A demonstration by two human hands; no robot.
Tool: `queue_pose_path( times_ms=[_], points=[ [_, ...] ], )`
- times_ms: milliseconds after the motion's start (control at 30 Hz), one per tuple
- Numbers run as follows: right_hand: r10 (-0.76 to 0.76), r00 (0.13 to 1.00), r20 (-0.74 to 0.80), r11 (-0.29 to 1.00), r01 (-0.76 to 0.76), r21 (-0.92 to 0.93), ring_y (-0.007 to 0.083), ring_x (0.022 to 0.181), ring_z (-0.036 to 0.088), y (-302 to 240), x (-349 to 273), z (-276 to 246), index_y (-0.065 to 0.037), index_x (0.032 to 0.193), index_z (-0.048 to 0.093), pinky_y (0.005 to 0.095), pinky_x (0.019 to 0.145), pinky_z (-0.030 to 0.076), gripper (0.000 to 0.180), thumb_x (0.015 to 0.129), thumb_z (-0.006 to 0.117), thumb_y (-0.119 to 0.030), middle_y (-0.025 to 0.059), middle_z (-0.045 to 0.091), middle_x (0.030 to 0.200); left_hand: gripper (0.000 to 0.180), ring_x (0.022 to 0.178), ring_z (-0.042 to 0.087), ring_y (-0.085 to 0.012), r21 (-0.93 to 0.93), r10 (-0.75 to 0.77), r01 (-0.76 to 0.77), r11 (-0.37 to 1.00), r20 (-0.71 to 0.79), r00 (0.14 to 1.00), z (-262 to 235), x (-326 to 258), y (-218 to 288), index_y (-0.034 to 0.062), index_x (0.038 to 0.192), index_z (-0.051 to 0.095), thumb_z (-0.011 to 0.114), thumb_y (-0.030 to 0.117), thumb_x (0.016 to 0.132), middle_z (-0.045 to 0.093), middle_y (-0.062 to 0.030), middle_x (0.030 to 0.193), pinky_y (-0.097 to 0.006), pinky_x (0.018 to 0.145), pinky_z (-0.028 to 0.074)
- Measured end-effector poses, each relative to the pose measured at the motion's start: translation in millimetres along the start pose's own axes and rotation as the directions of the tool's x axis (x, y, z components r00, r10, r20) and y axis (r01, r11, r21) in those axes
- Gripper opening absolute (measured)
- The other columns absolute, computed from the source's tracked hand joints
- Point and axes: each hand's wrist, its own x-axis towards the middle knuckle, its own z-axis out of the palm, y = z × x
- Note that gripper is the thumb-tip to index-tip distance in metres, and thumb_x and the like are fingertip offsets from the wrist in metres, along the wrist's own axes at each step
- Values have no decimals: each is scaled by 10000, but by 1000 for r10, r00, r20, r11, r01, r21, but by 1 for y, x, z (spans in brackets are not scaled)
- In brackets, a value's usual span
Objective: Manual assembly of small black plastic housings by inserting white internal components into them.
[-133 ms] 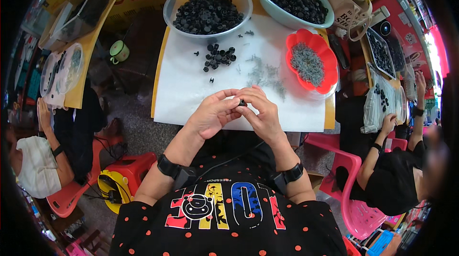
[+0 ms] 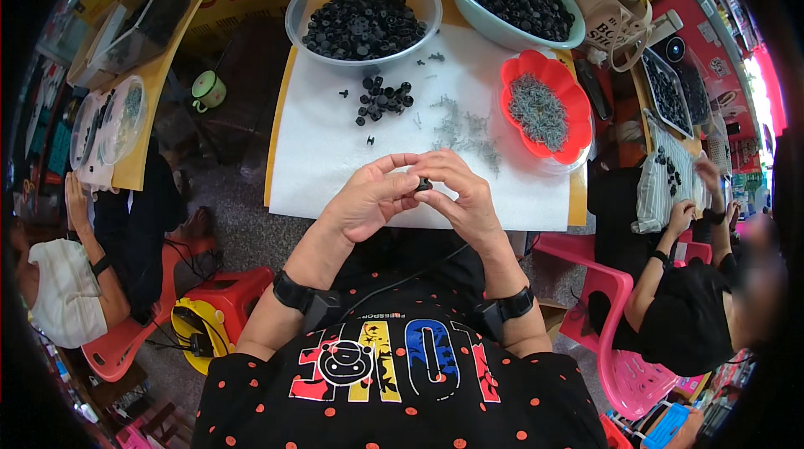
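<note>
Between the fingertips of both hands, over the near part of the white-covered table [image 2: 318, 185], is a small round black plastic part [image 2: 424, 185]. My left hand [image 2: 373, 198] pinches it from the left with thumb and fingers. My right hand [image 2: 461, 195] closes on it from the right, fingers curled over its top. Its underside is hidden. Beyond my hands lies a loose cluster of similar black parts [image 2: 385, 100], with a single black part [image 2: 370, 140] nearer to me. Small grey pieces [image 2: 461, 126], thin and pin-like, are scattered to the right of the cluster.
At the back stand a clear bowl [image 2: 293, 18] and a pale green basin [image 2: 578, 34], both heaped with black parts. A red flower-shaped dish [image 2: 578, 126] holds grey pieces. Co-workers sit left and right, by a red stool [image 2: 243, 298] and a pink chair [image 2: 615, 298].
My right fingers have shifted slightly around the black part. At the right, a co-worker's raised hand has moved down and leftward toward the table.
</note>
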Motion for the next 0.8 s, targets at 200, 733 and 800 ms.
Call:
queue_pose_path(
  times_ms=[200, 733, 800],
  points=[
    [-10, 977, -214, 993, -16, -118, 238, 993, 605, -8, -1, -2, -47, 1066, 668, 328, 870, 472, 359, 719, 760, -46, 100, 638, 1076, 420, 983, 614, -160, 16, 172, -173, 985, 48, 984, 4, -5, 7, 3, 1279, 510, 621, 53, 878, 636, -103, 1081, -304, 921, 486],
    [184, 904, -386, 977, -125, 174, 130, 809, 593, -10, -14, 31, 9, 930, 655, 244, 714, 481, 143, 792, 691, 19, 69, 620, 955, 230, 965, 622, -187, 266, 261, -234, 935, -70, 963, 11, -6, -3, -42, 1123, 612, 561, 22, 908, 643, -138, 1050, -325, 895, 509],
    [389, 826, -409, 851, -152, 502, 115, 871, 561, 6, -33, 47, 34, 927, 648, 216, 768, 431, 75, 856, 636, 11, 70, 620, 979, 245, 944, 615, -179, 122, 208, -193, 974, -123, 970, 5, -3, -8, -38, 1144, 600, 557, 51, 919, 631, -134, 1045, -307, 883, 508]
  ],
)
